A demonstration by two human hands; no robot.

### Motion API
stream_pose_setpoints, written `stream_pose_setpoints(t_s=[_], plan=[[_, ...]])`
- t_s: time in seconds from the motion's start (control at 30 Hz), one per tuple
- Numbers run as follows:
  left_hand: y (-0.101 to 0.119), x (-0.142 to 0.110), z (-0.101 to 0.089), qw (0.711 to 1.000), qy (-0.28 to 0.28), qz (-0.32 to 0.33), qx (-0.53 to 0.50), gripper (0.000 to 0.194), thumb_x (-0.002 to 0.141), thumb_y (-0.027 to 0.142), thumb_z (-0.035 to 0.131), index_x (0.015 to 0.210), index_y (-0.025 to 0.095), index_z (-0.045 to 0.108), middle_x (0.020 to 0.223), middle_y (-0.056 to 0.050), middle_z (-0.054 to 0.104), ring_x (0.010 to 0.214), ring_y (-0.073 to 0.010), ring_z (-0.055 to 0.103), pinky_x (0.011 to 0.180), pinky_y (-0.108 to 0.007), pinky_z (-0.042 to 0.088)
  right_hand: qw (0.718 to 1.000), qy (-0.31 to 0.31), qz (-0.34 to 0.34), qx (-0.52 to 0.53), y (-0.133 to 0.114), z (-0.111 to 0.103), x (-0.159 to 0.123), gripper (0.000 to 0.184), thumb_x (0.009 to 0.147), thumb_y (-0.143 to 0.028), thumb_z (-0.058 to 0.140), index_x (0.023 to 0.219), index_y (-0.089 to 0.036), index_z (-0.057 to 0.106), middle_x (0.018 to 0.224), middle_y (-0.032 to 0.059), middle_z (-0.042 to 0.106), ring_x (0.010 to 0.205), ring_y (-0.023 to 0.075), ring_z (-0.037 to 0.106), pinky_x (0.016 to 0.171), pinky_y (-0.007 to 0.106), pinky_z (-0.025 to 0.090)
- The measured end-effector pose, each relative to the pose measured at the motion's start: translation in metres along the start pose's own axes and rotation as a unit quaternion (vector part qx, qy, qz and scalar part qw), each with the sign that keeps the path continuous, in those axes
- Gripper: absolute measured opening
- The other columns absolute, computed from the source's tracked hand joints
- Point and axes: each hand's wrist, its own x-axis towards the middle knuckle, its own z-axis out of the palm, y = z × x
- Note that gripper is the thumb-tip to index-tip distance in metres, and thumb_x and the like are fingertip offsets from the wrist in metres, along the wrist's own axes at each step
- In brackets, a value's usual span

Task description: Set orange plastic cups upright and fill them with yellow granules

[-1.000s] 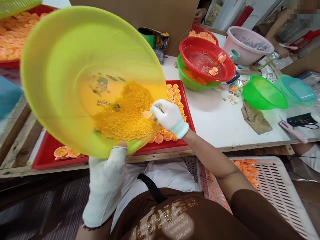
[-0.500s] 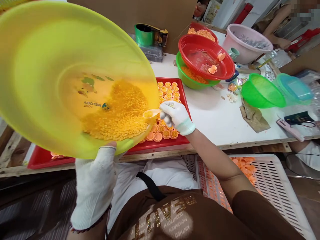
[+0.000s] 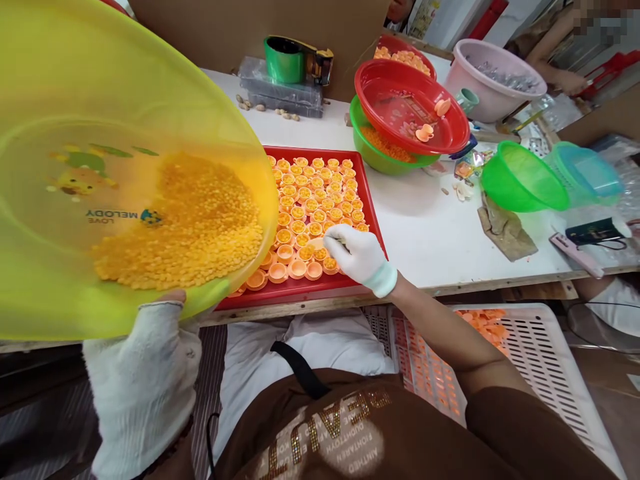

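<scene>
My left hand (image 3: 145,373), in a white glove with the thumb tip bare, grips the lower rim of a large yellow basin (image 3: 45,253). Tilted toward me, the basin holds a heap of small yellow-orange beads (image 3: 200,233). My right hand (image 3: 355,253), gloved in white, pinches a small pale spoon (image 3: 316,244) over the near part of a red tray (image 3: 367,193). Rows of tiny orange cups (image 3: 297,213) fill that tray. Many cups have yellow beads in them; several along the near edge look bare inside.
Right of the tray, a red basin (image 3: 370,100) rests on a green basin (image 3: 357,137). Farther right are a pink tub (image 3: 460,87) and a green basket (image 3: 520,177). A tape dispenser (image 3: 285,63) stands at the back. Below the table is a white crate (image 3: 565,373). A person's arm shows at upper right.
The yellow basin and my left hand have moved left, uncovering more of the tray. My right hand has brought the spoon from the basin's edge down over the cups.
</scene>
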Motion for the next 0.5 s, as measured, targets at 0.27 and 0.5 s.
stream_pose_setpoints(t_s=[0.27, 0.5], plan=[[0.014, -0.017, 0.021, 0.998, -0.032, -0.060, -0.014, 0.042, 0.074, 0.030, 0.080, 0.115, 0.020, 0.074, 0.123, -0.003, 0.076, 0.120, -0.0245, 0.068, 0.123, -0.036, 0.045, 0.984, 0.058, 0.094, 0.139, -0.030, -0.002, 0.025, 0.015, 0.100, -0.034, 0.057, 0.092, -0.022, 0.061, 0.071, -0.0012, 0.065, 0.066, 0.0130, 0.065, 0.061, 0.025, 0.050], [0.014, -0.026, 0.028, 0.992, -0.076, -0.097, -0.018, 0.034, 0.072, 0.033, 0.080, 0.102, 0.019, 0.072, 0.117, -0.007, 0.076, 0.118, -0.0271, 0.070, 0.115, -0.038, 0.052, 0.949, -0.044, 0.195, 0.243, -0.051, 0.029, 0.049, 0.010, 0.096, -0.026, 0.059, 0.087, -0.021, 0.060, 0.066, -0.0037, 0.067, 0.046, 0.0085, 0.057, 0.039, 0.019, 0.042]])
